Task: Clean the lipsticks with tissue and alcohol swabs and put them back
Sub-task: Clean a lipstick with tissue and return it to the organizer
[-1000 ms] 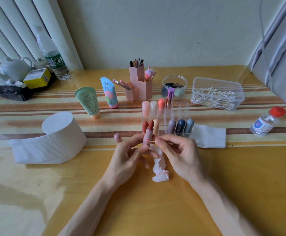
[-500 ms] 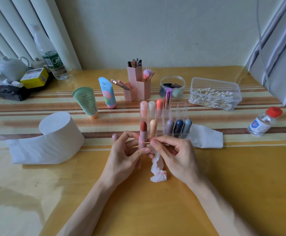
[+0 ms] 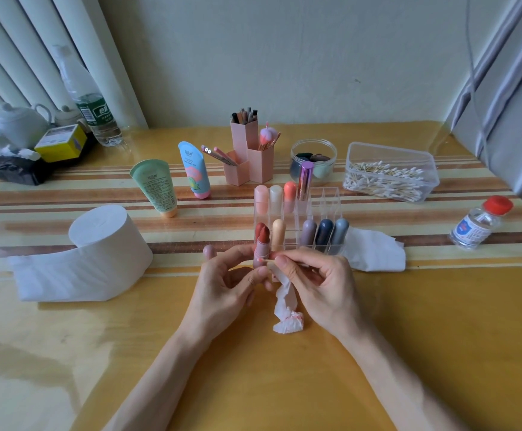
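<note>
The left hand (image 3: 225,290) curls thumb and fingers round the pink plastic case of an open lipstick (image 3: 261,248) and holds it upright, brick-red bullet on top. The right hand (image 3: 318,284) pinches a thin wooden-stick cotton swab (image 3: 269,260) between thumb and forefinger, its tip against the case just below the bullet. A crumpled white tissue strip (image 3: 286,309), stained red at its bunched lower end, hangs at 6 o'clock from the grip, between the two hands. I cannot tell which fingers hold its top.

At 12 o'clock, just behind the held lipstick, stands a clear acrylic organizer (image 3: 328,197) with capped lipsticks (image 3: 278,231) upright in its cells. A flat white paper tissue (image 3: 374,250) lies at 3 o'clock, touching the organizer's right corner. Farther out at 3 o'clock, well apart, is a small clear alcohol bottle (image 3: 479,225) with a red cap. A clear plastic box of swabs (image 3: 390,172) sits at 1 o'clock. A white toilet-paper roll (image 3: 104,244) with a loose tail lies at 9 o'clock. All of it rests on a glossy yellow table (image 3: 284,384).
</note>
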Action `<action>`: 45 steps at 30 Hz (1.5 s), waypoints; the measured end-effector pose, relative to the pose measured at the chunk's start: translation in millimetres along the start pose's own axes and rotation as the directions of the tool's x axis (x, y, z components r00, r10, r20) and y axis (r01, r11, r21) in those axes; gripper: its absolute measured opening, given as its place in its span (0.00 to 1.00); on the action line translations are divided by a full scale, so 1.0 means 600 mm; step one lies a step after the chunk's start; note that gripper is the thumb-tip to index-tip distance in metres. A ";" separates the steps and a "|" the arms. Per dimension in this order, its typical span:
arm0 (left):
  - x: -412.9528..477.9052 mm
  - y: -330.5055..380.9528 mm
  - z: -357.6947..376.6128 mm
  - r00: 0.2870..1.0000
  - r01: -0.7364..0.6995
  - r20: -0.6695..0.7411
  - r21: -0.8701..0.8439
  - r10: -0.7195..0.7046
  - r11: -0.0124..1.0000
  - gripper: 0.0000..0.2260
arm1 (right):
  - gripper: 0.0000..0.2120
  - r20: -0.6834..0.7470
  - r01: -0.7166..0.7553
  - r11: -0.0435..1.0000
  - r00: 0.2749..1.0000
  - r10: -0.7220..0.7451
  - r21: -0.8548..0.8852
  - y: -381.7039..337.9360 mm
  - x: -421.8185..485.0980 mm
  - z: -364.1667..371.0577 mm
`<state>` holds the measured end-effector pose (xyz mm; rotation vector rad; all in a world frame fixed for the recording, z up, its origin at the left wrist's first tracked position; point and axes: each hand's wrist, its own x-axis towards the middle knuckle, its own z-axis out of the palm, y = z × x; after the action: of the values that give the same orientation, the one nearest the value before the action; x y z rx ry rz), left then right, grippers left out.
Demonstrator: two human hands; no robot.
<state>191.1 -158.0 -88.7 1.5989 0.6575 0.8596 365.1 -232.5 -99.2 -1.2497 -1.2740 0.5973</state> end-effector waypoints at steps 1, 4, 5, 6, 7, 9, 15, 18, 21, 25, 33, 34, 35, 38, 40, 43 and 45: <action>-0.001 0.001 0.001 1.000 0.016 -0.005 -0.014 -0.016 1.000 0.11 | 0.07 0.008 -0.007 1.000 1.000 0.007 0.013 0.000 -0.001 0.001; -0.002 0.000 -0.001 0.997 0.019 -0.069 0.012 -0.018 1.000 0.11 | 0.08 0.015 0.016 1.000 1.000 -0.016 -0.016 -0.001 -0.003 0.005; -0.002 -0.001 -0.002 0.996 0.019 -0.085 0.023 -0.017 1.000 0.10 | 0.08 0.014 0.019 1.000 1.000 -0.019 -0.023 -0.002 -0.002 0.007; -0.002 -0.001 -0.003 0.996 0.023 -0.089 0.024 -0.021 0.999 0.10 | 0.08 0.012 0.017 1.000 1.000 -0.017 -0.024 -0.002 -0.002 0.007; -0.002 -0.001 -0.004 0.996 0.026 -0.087 0.026 -0.024 0.999 0.09 | 0.08 0.009 0.016 1.000 1.000 -0.015 -0.021 -0.003 -0.001 0.006; -0.001 -0.002 -0.004 0.998 0.015 -0.064 0.032 -0.013 0.999 0.09 | 0.08 0.002 0.016 1.000 1.000 -0.016 -0.010 -0.003 0.000 0.003; 0.001 -0.007 -0.002 0.996 -0.051 -0.071 -0.010 0.051 0.999 0.14 | 0.07 -0.013 0.029 1.000 0.999 -0.029 0.001 -0.005 0.001 0.003; 0.001 -0.005 -0.001 0.992 -0.025 -0.126 -0.058 0.018 0.998 0.13 | 0.07 -0.030 0.036 0.999 0.999 -0.036 -0.008 -0.006 0.000 0.004; 0.000 -0.004 0.000 0.995 -0.008 -0.099 -0.071 0.000 0.997 0.08 | 0.07 -0.047 0.040 0.999 0.998 -0.040 -0.009 -0.006 0.001 0.002; -0.002 0.000 -0.001 0.996 0.021 -0.082 -0.025 -0.023 0.999 0.14 | 0.07 -0.012 0.032 0.999 0.999 -0.032 0.004 -0.004 0.000 0.004; -0.002 -0.011 -0.007 1.000 -0.001 0.016 -0.059 0.002 0.998 0.11 | 0.08 0.004 0.030 0.999 1.000 -0.031 0.037 -0.007 0.000 0.002; -0.001 -0.013 -0.007 1.000 -0.004 0.024 -0.051 0.005 0.999 0.13 | 0.08 0.004 0.026 0.999 1.000 -0.026 0.039 -0.007 -0.001 0.002; -0.001 -0.013 -0.008 1.000 -0.012 0.024 -0.031 0.013 0.999 0.14 | 0.08 0.007 0.023 0.999 1.000 -0.023 0.035 -0.007 -0.001 0.003; 0.001 -0.017 -0.013 0.997 -0.054 -0.041 0.114 0.059 0.992 0.13 | 0.07 0.023 0.024 1.000 0.999 -0.024 0.011 -0.006 -0.002 0.007; 0.002 -0.016 -0.013 0.993 -0.069 -0.089 0.159 0.084 0.985 0.12 | 0.07 0.014 0.026 1.000 1.000 -0.026 0.003 -0.006 -0.002 0.008; 0.002 -0.009 -0.007 0.989 -0.056 -0.135 0.020 0.059 0.998 0.17 | 0.07 -0.006 0.030 1.000 1.000 -0.030 0.009 -0.008 -0.001 0.006; 0.001 -0.007 -0.005 0.992 -0.049 -0.116 -0.023 0.046 0.999 0.13 | 0.07 -0.008 0.031 1.000 0.999 -0.030 0.007 -0.008 0.000 0.005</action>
<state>189.2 -154.8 -92.4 1.5557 0.6892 0.9977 361.0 -233.1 -95.5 -1.2240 -1.2810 0.5735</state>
